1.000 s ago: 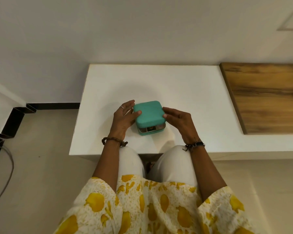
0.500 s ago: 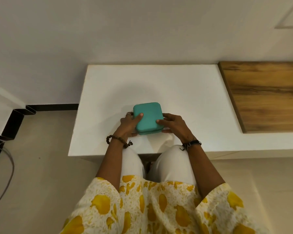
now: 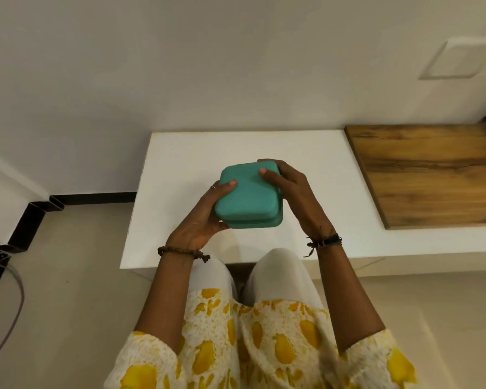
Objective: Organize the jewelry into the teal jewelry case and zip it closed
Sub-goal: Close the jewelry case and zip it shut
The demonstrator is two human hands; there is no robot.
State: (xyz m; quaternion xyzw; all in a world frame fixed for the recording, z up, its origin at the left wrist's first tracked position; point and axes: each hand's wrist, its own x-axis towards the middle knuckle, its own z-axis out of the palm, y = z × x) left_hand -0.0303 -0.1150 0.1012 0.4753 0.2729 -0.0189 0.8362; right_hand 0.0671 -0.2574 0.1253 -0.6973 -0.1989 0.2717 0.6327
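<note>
The teal jewelry case (image 3: pixel 249 196) is square with rounded corners, lid down, a thin seam showing along its near edge. It is lifted above the white table (image 3: pixel 264 147). My left hand (image 3: pixel 201 217) grips its left side from below, thumb lying on the lid. My right hand (image 3: pixel 292 192) holds the right side, thumb on the lid and fingers wrapped round the far right corner. No jewelry shows; the inside is hidden.
A wooden board (image 3: pixel 429 172) lies on the table's right part. The white wall stands just behind the table. My knees (image 3: pixel 253 276) sit at the table's near edge. A dark cable (image 3: pixel 3 304) loops on the floor at left.
The case's lid came down from ajar to closed. Both hands then lifted the case off the table towards me. The camera view tilted upward.
</note>
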